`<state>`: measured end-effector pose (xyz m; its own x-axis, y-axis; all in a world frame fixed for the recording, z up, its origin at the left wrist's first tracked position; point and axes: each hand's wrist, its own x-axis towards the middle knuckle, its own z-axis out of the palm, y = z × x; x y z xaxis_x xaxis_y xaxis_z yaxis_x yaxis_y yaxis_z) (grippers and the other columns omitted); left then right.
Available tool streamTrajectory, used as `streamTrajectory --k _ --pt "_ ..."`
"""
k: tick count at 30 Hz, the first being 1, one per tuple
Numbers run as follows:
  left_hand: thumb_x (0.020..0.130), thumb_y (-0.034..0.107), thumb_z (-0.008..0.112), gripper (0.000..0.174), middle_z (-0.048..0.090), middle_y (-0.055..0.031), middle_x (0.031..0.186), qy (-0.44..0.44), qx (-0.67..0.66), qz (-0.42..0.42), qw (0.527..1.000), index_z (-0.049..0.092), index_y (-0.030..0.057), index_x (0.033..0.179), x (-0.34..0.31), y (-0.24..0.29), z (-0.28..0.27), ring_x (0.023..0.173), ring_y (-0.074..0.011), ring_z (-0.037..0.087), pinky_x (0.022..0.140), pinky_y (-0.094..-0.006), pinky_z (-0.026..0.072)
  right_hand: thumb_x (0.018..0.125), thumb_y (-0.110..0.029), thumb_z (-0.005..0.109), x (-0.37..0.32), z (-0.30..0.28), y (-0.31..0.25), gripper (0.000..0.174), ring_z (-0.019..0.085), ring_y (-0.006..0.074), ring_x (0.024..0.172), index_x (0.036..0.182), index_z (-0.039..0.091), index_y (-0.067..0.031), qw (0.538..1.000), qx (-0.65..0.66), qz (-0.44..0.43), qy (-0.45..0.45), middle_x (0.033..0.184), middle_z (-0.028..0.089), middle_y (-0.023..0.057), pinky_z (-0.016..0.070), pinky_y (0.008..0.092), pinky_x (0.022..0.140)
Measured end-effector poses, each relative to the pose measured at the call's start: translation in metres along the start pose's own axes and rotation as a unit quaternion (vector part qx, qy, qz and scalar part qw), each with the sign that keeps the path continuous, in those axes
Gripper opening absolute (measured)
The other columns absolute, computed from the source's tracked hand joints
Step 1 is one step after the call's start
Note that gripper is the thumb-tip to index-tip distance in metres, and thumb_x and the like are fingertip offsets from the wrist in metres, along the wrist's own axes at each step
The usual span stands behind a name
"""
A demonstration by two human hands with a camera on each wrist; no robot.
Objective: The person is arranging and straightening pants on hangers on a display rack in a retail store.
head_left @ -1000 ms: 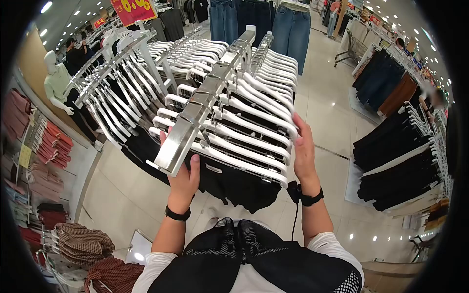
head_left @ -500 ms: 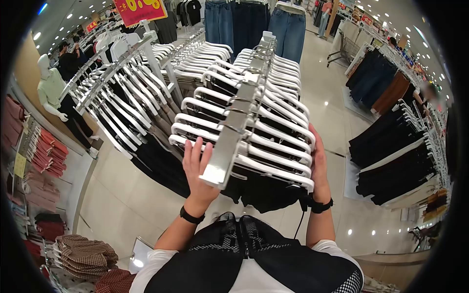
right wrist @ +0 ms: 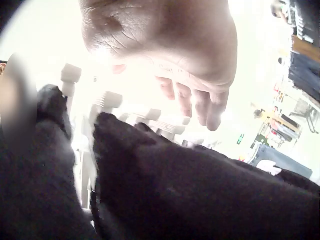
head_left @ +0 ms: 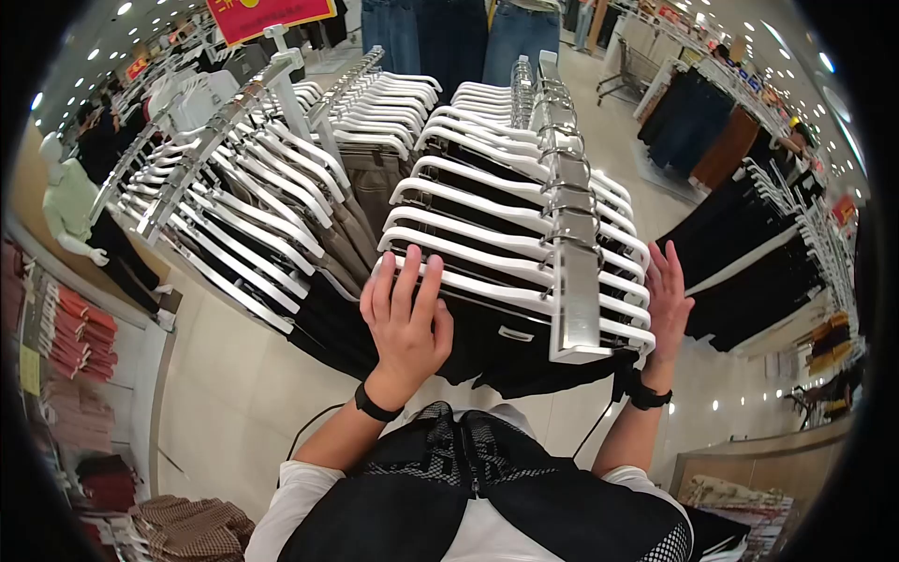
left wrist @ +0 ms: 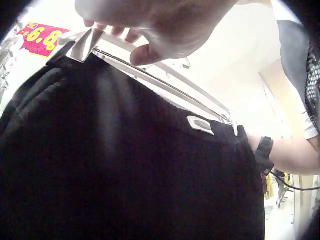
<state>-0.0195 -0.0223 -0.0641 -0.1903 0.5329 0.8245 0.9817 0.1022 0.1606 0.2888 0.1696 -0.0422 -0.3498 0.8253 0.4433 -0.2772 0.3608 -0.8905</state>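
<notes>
White hangers (head_left: pixel 468 225) with black pants (head_left: pixel 510 351) hang in a row along a chrome rail (head_left: pixel 576 300) before the person. The left hand (head_left: pixel 405 314) lies at the left ends of the front hangers, fingers extended. From below, the left wrist view has this hand above the waistband of the front black pants (left wrist: pixel 125 150), beside a hanger clip (left wrist: pixel 86 46). At the opposite ends of the hangers is the right hand (head_left: pixel 667 300), its fingers stretched and spread. Its palm (right wrist: pixel 165 45) shows over the hanger ends and dark cloth in the right wrist view.
Another rail of white hangers (head_left: pixel 234 220) with grey and black pants stands close on the left. Beyond it is a mannequin (head_left: pixel 70 201). Racks of dark pants (head_left: pixel 749 281) line the right side, past the tiled aisle. Jeans (head_left: pixel 520 47) hang behind.
The rail of hangers has shifted right in the head view. The left hand has moved from the rail's front end to the hangers' left ends. The right hand stays by the right ends, fingers now spread.
</notes>
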Motion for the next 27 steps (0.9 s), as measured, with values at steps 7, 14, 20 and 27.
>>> streamTrajectory --k 7,14,20,27 --pt "0.086 0.004 0.061 0.056 0.051 -0.0185 0.150 0.023 -0.094 0.027 0.995 0.057 0.0036 0.143 -0.006 -0.015 0.003 0.142 -0.0409 0.040 0.118 -0.0529 0.0292 0.085 -0.091 0.044 -0.048 0.022 -0.019 0.118 0.032 0.0330 0.154 0.158 0.037 0.0019 0.962 -0.264 -0.053 0.041 0.169 0.026 0.0184 0.0274 0.0487 0.124" --pt "0.088 -0.008 0.051 0.066 0.047 -0.0284 0.148 0.040 -0.266 -0.086 0.959 0.036 -0.0084 0.152 -0.005 -0.033 0.010 0.137 -0.0419 0.047 0.115 -0.0475 0.0371 0.087 -0.055 0.078 -0.055 0.029 -0.021 0.091 0.052 0.0281 0.136 0.152 0.047 -0.0014 0.971 -0.232 -0.046 0.046 0.155 0.049 0.0169 0.0400 0.0412 0.114" --pt "0.087 -0.007 0.054 0.065 0.044 -0.0276 0.150 0.027 -0.266 -0.084 0.960 0.039 -0.0055 0.150 -0.010 -0.032 0.004 0.138 -0.0403 0.046 0.116 -0.0468 0.0369 0.088 -0.049 0.077 -0.047 0.027 -0.014 0.079 0.049 0.0295 0.140 0.146 0.053 -0.0008 0.969 -0.234 -0.064 0.046 0.154 0.051 0.0184 0.0362 0.0427 0.118" --pt "0.086 -0.002 0.060 0.070 0.040 -0.0280 0.157 0.054 -0.111 -0.099 0.987 0.039 -0.0039 0.153 0.002 -0.007 -0.001 0.147 -0.0451 0.035 0.121 -0.0532 0.0261 0.090 -0.047 0.074 -0.029 0.022 0.001 0.076 0.042 0.0327 0.145 0.147 0.052 -0.0016 0.967 -0.233 -0.104 0.007 0.157 0.045 0.0201 0.0318 0.0448 0.120"
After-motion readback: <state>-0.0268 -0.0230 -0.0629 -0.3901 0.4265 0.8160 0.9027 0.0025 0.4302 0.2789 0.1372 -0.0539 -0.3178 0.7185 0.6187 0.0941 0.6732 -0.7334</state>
